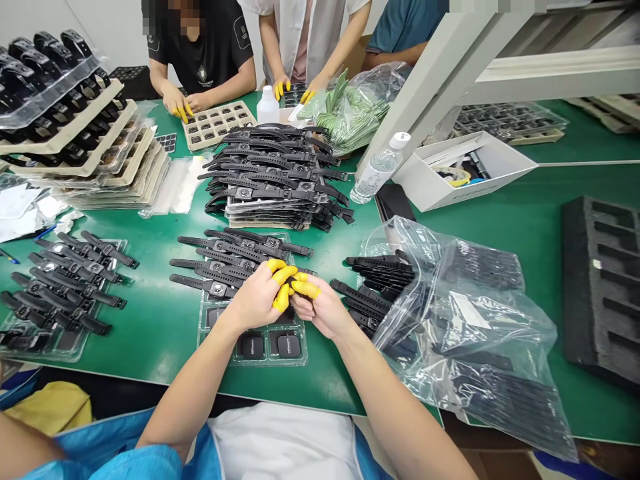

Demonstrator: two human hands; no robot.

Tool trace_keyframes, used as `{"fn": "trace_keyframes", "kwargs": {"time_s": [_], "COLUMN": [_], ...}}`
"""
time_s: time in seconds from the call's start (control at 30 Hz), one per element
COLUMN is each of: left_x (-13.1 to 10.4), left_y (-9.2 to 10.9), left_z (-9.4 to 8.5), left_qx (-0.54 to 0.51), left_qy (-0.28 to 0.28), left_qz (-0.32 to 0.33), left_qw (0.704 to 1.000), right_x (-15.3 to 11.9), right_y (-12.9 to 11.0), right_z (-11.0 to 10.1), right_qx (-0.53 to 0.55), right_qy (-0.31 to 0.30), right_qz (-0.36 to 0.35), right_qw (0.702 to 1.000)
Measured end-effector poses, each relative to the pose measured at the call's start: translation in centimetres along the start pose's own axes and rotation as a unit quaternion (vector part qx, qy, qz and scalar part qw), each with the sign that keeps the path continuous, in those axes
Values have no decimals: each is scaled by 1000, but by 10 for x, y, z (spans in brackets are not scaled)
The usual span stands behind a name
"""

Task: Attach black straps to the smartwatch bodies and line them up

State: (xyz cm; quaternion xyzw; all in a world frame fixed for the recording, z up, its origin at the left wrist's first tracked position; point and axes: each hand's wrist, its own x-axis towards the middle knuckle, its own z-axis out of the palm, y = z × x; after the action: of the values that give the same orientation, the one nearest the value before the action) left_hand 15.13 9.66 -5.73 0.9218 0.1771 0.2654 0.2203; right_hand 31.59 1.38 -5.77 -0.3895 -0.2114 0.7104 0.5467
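Centrally, near the front edge of the green table (155, 267), both hands meet, fingertips in yellow covers. Left hand (257, 297): fingers curled, pinching a small dark piece (291, 282). Right hand (323, 307): fingers bent in from the other side, gripping the same piece (mostly hidden by the fingers, kind unclear). The piece is held above a clear tray (270, 363), toward its right edge. Along the tray's near edge, two square black units (289, 345) sit in compartments, pale lettering on top; black-strapped watches (217, 289) lie across its far half, straps overhanging the left edge.

Just right of the tray, loose black straps (367, 303) lie partly against a clear plastic bag (465, 313), itself full of dark straps and drooping over the table's front edge. Beyond the tray's far edge, a tall stack of watches (275, 170). Toward the table's left edge, another watch-laden tray (77, 353). At the far edge, a co-worker's yellow-tipped hand (177, 103) touches a beige tray (243, 119).
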Motion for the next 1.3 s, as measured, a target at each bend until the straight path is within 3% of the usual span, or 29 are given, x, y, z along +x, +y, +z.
{"fn": "trace_keyframes", "kwargs": {"time_s": [0.1,0.23,0.37,0.47,0.63,0.77,0.93,1.07,1.2,1.3], "left_x": [0,3,3,-4,-18,-27,-38,-41,-45,-52], "left_y": [-2,2,16,24,13,3,8,11,6,8], "left_z": [-1,-7,-17,-35,-85,-103,-82,-55,-38,-36], "left_qx": [9,-65,-51,22,132,186,123,116,182,226], "left_qy": [-8,5,9,-16,-94,-182,-232,-272,-221,-147], "left_qz": [-2,7,6,-15,-140,-119,-135,-86,-60,-48], "left_qw": [1000,998,999,1000,977,958,955,951,956,962], "right_x": [0,-1,-4,-8,-11,-15,-27,-32,-31,-30], "right_y": [1,2,-2,-9,-19,-24,-39,-49,-52,-52], "right_z": [-1,-2,-4,-9,-18,-24,-31,-35,-40,-52], "right_qx": [-16,-34,-138,-280,-522,-612,-675,-694,-684,-679], "right_qy": [-1,-21,-33,-38,-23,-24,-72,-92,-78,-3], "right_qz": [0,-23,-136,-204,-220,-204,-63,34,49,18], "right_qw": [1000,999,981,937,824,764,732,713,724,734]}}
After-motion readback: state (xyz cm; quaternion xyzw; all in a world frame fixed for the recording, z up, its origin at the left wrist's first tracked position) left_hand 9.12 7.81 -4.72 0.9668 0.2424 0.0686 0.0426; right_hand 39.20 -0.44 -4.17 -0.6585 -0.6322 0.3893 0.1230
